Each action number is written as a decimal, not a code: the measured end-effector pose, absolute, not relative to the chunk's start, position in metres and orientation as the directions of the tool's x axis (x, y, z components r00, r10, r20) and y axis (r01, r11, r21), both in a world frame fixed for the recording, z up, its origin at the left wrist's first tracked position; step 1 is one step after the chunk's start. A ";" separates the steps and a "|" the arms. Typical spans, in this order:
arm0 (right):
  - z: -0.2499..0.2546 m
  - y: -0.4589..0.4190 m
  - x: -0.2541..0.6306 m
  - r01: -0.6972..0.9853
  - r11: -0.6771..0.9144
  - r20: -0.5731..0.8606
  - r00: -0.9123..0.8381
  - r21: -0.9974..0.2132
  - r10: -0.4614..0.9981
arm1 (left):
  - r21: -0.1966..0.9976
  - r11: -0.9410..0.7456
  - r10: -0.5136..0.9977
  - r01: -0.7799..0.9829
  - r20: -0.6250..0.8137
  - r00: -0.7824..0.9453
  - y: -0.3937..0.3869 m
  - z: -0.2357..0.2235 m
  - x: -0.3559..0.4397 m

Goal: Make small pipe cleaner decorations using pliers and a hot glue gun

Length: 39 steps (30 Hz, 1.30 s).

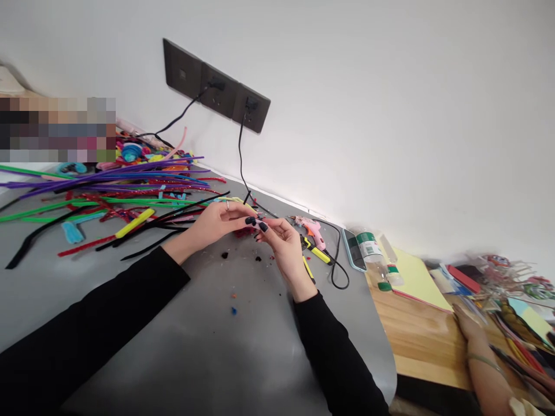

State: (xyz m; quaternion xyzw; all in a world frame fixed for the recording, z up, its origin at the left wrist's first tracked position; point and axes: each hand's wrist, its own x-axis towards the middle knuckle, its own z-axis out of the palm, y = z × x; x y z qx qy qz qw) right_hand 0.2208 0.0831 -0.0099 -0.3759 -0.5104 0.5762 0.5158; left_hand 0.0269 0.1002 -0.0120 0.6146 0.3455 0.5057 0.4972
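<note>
Over the grey tabletop point(208, 335), my left hand point(217, 224) and my right hand point(284, 245) meet with fingertips pinched together. Between them is a small pale-pink piece point(259, 224), mostly covered by the fingers, so its kind cannot be made out. Just below the left fingertips lies something dark red and fuzzy point(244, 233), partly hidden. Right of my right hand lie a pink hot glue gun point(315, 231) and a yellow-and-black handled tool point(318, 252), partly behind the hand. Many fuzzy pipe cleaners point(130, 173) in purple, green, red and black spread to the left.
Black cords run to the wall sockets point(217, 84). A phone point(354, 249), plastic bottles point(373, 257) and yellow paper point(416, 280) sit at the right. Another person's arm point(481, 346) rests on the wooden table point(416, 341). Small scraps point(234, 311) dot the grey top.
</note>
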 end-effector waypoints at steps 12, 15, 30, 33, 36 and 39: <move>-0.010 0.081 0.216 -0.154 0.121 0.142 -0.135 -0.981 0.981 | 0.972 -0.219 0.949 -0.083 0.232 0.215 0.099 -0.013 0.030; -0.008 0.079 0.214 -0.109 0.163 0.175 -0.115 -0.981 0.978 | 0.970 -0.226 0.950 -0.085 0.239 0.202 0.100 -0.014 0.029; -0.014 0.077 0.206 -0.080 0.212 0.221 -0.133 -0.974 0.966 | 0.975 -0.215 0.960 -0.049 0.220 0.173 0.101 -0.011 0.031; -0.014 0.077 0.206 -0.063 0.224 0.231 -0.144 -0.973 0.962 | 0.974 -0.224 0.962 -0.033 0.226 0.150 0.101 -0.013 0.031; -0.010 0.078 0.212 0.029 0.294 0.289 -0.114 -0.955 0.950 | 0.970 -0.234 0.969 -0.069 0.238 0.064 0.103 -0.016 0.030; -0.003 0.082 0.229 0.236 0.379 0.365 -0.103 -0.895 0.925 | 0.967 -0.234 0.972 -0.101 0.230 -0.053 0.106 -0.019 0.029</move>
